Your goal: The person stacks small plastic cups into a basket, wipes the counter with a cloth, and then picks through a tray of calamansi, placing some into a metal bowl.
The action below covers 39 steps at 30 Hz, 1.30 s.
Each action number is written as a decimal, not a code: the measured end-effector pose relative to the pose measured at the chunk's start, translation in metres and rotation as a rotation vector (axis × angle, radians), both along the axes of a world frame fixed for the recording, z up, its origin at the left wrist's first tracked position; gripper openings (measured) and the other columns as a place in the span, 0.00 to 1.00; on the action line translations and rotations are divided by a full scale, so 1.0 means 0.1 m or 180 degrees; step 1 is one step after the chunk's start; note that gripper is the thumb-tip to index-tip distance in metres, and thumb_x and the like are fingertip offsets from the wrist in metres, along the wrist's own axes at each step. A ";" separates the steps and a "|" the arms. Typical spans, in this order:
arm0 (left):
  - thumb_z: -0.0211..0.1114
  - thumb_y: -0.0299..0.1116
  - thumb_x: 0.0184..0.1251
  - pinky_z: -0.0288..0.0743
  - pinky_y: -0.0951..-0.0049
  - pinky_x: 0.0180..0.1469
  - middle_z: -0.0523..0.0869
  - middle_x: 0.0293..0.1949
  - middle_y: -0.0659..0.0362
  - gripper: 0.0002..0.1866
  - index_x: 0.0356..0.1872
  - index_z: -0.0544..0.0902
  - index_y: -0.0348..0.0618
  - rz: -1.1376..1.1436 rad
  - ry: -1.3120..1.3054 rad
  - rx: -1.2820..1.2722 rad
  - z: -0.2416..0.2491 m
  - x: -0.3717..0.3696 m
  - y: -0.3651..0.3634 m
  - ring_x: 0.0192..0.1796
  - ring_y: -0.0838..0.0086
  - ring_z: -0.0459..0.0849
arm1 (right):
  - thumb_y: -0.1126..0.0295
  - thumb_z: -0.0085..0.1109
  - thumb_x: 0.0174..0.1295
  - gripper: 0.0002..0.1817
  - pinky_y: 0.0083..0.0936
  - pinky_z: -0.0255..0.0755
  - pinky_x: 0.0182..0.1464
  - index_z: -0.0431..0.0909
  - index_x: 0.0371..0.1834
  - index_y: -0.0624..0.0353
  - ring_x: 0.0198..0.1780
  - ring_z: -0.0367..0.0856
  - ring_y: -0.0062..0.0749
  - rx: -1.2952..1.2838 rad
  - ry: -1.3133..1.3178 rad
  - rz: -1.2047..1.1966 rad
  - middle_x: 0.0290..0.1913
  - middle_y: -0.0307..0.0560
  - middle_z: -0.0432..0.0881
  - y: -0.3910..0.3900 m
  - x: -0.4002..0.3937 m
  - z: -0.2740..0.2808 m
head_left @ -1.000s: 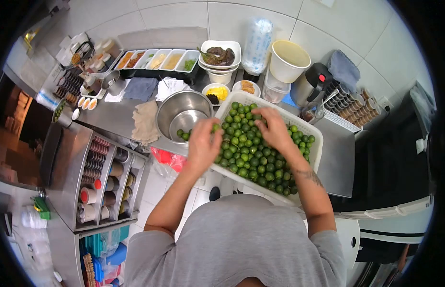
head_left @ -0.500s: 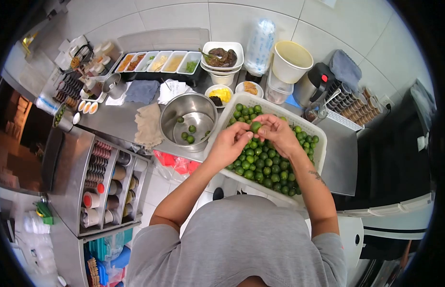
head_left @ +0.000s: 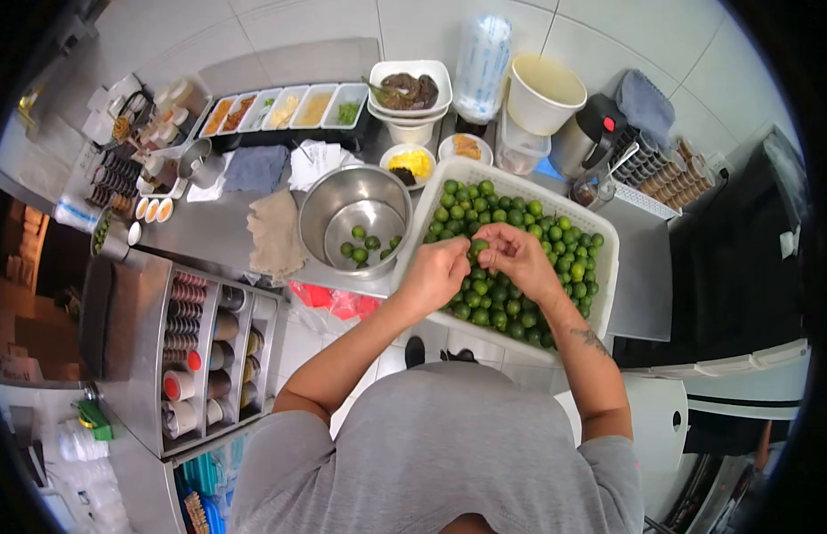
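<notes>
Over a white plastic crate [head_left: 609, 294] heaped with green limes [head_left: 493, 303], my two hands meet. Thumb and fingers of my right hand [head_left: 517, 258] pinch one lime [head_left: 477, 246]. Close against that lime is my left hand [head_left: 437, 273], its fingers curled closed; what sits between its fingertips is hidden. To the left of the crate stands a deep steel pot [head_left: 315, 227], with several limes [head_left: 360, 254] lying at its bottom.
A beige cloth [head_left: 275, 236] lies left of the pot. Behind are a topping tray [head_left: 293, 107], bowls [head_left: 411, 76], a wrapped stack of cups [head_left: 482, 71], a cream bucket [head_left: 547, 93] and a steel jug [head_left: 587, 138]. A shelf unit [head_left: 209, 347] stands left.
The view has shifted slightly. My left hand has curled further closed beside the lime, and both hands sit a little lower over the crate. The limes in the pot lie closer together.
</notes>
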<state>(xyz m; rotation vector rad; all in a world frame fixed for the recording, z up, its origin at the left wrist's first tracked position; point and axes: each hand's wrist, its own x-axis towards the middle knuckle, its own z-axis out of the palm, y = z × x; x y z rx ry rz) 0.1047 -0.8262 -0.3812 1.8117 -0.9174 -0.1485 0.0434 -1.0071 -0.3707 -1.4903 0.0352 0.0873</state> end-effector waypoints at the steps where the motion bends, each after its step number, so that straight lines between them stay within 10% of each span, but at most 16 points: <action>1: 0.52 0.22 0.64 0.76 0.69 0.31 0.81 0.21 0.52 0.06 0.35 0.77 0.33 -0.0023 -0.0067 -0.0071 0.00 -0.01 0.01 0.25 0.65 0.83 | 0.73 0.64 0.61 0.14 0.14 0.70 0.36 0.76 0.48 0.62 0.33 0.75 0.15 -0.0048 0.0009 0.0026 0.34 0.34 0.80 -0.02 0.01 0.01; 6: 0.58 0.18 0.59 0.73 0.66 0.51 0.71 0.52 0.48 0.21 0.55 0.74 0.39 0.0561 -0.0992 -0.0003 0.12 -0.10 0.03 0.53 0.54 0.77 | 0.70 0.65 0.60 0.12 0.14 0.68 0.31 0.77 0.45 0.61 0.29 0.74 0.14 -0.0205 0.0165 0.0058 0.32 0.34 0.80 -0.08 0.06 -0.05; 12: 0.62 0.22 0.59 0.74 0.62 0.48 0.75 0.45 0.48 0.16 0.50 0.77 0.37 0.0427 -0.0693 -0.0150 0.15 -0.22 -0.01 0.45 0.53 0.79 | 0.67 0.68 0.57 0.15 0.16 0.69 0.32 0.79 0.44 0.60 0.31 0.75 0.17 -0.0201 0.0258 0.0563 0.35 0.37 0.80 -0.10 0.04 -0.07; 16: 0.62 0.25 0.59 0.73 0.63 0.45 0.77 0.41 0.46 0.14 0.47 0.77 0.35 0.1649 -0.0787 0.0063 0.24 -0.06 0.25 0.44 0.52 0.79 | 0.70 0.70 0.50 0.20 0.32 0.67 0.55 0.78 0.49 0.58 0.51 0.73 0.40 -0.2372 -0.1481 0.1436 0.47 0.46 0.77 -0.07 -0.11 0.05; 19: 0.62 0.26 0.60 0.73 0.63 0.43 0.78 0.41 0.46 0.13 0.46 0.78 0.35 0.2583 -0.2670 0.0745 0.36 0.05 0.48 0.43 0.53 0.79 | 0.70 0.69 0.51 0.21 0.35 0.65 0.58 0.78 0.50 0.56 0.55 0.70 0.40 -0.2782 -0.1246 0.1659 0.49 0.44 0.75 -0.07 -0.12 -0.01; 25: 0.63 0.30 0.61 0.74 0.68 0.38 0.83 0.39 0.50 0.10 0.42 0.82 0.36 0.0889 -0.0016 0.0222 0.21 -0.33 0.28 0.36 0.63 0.81 | 0.76 0.57 0.62 0.15 0.28 0.72 0.52 0.74 0.53 0.63 0.47 0.78 0.34 -0.1093 -0.0479 0.1183 0.46 0.47 0.78 -0.09 -0.05 -0.06; 39: 0.63 0.24 0.59 0.74 0.67 0.33 0.83 0.28 0.49 0.05 0.34 0.82 0.34 0.1385 -0.0183 0.0163 -0.01 -0.56 -0.12 0.29 0.63 0.82 | 0.78 0.59 0.61 0.15 0.22 0.74 0.47 0.76 0.52 0.65 0.41 0.78 0.22 -0.0663 -0.0540 0.0786 0.41 0.42 0.82 -0.04 -0.05 -0.03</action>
